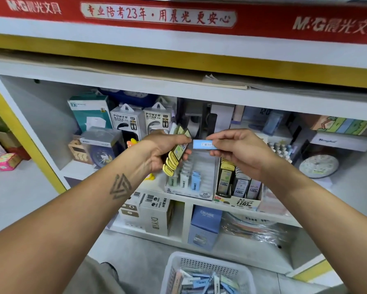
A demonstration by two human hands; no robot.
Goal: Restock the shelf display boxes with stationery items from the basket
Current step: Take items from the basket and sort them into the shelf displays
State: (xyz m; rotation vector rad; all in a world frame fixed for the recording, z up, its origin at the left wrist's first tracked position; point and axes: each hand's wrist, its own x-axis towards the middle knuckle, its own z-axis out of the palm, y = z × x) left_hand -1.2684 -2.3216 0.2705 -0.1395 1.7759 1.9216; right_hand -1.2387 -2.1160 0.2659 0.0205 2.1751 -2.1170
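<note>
**Both hands full at the stationery shelf**

A white shelf unit (pixel 199 96) with yellow trim fills the wall under a red M&G banner (pixel 178 15). On its upper level, at the back left, stand two power bank boxes (pixel 140 119); off to the right lies a round clock (pixel 318 165). At the shelf's front edge sit two display boxes: a white one marked 2B (pixel 199 177) with a few pale packs in its slots, and just beside it to the right a box of dark lead-refill packs (pixel 237 187). On the floor below is a white plastic basket (pixel 208 264) heaped with small blue and pale packs.

Above the display boxes, the left hand (pixel 163 149) grips a fanned stack of yellow-edged packs (pixel 174 158), fingers curled round them. The right hand (pixel 237 149) pinches a single light-blue pack (pixel 205 144) between thumb and fingers, held level, its end nearly touching the left hand's stack.
</note>
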